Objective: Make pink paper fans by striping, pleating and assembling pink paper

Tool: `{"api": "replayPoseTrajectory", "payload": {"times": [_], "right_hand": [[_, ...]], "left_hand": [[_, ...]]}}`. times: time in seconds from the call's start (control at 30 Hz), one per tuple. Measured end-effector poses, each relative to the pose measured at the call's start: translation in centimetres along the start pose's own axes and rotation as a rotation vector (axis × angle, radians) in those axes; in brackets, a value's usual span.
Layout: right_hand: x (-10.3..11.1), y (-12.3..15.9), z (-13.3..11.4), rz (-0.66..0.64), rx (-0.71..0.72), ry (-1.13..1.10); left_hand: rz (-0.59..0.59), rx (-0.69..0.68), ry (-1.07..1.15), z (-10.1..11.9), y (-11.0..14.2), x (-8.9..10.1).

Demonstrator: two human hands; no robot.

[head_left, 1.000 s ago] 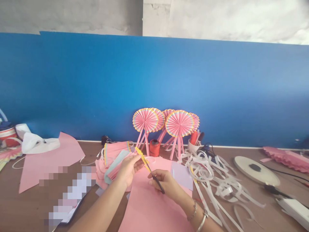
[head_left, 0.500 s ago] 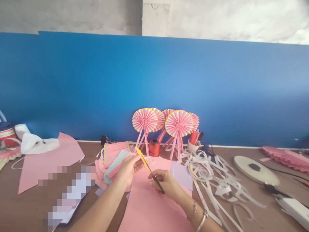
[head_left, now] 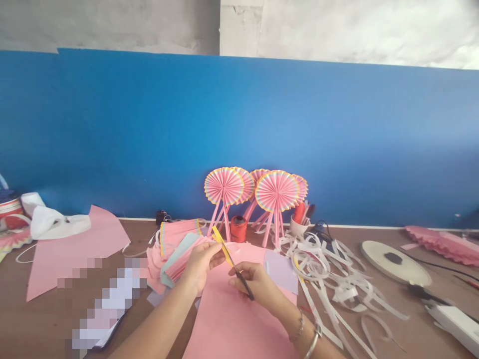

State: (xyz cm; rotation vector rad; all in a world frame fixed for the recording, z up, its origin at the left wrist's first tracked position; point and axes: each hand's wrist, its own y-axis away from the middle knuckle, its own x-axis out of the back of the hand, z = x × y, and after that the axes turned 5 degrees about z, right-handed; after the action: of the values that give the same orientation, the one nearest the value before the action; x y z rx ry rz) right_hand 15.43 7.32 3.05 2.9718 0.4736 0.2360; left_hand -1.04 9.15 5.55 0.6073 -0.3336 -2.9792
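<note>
No legible text or labels anywhere.

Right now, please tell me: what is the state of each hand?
Left hand: closed, its grip pinching a yellow strip.
Right hand: closed, holding a dark-handled tool, apparently scissors.

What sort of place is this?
Probably a small paper-craft workspace: pleated pink fans stand at the back of the table, white strips lie tangled, and the left hand holds something thin and yellow.
</note>
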Motion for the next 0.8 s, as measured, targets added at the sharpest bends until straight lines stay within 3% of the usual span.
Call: {"api": "replayPoseTrajectory", "payload": {"times": [0.8], "right_hand": [[-0.27,0.22,-0.27,0.012,-0.011,0.024]], "left_hand": [[0.025,-0.051,-0.030,0.39,-0.19,0.24]]}}
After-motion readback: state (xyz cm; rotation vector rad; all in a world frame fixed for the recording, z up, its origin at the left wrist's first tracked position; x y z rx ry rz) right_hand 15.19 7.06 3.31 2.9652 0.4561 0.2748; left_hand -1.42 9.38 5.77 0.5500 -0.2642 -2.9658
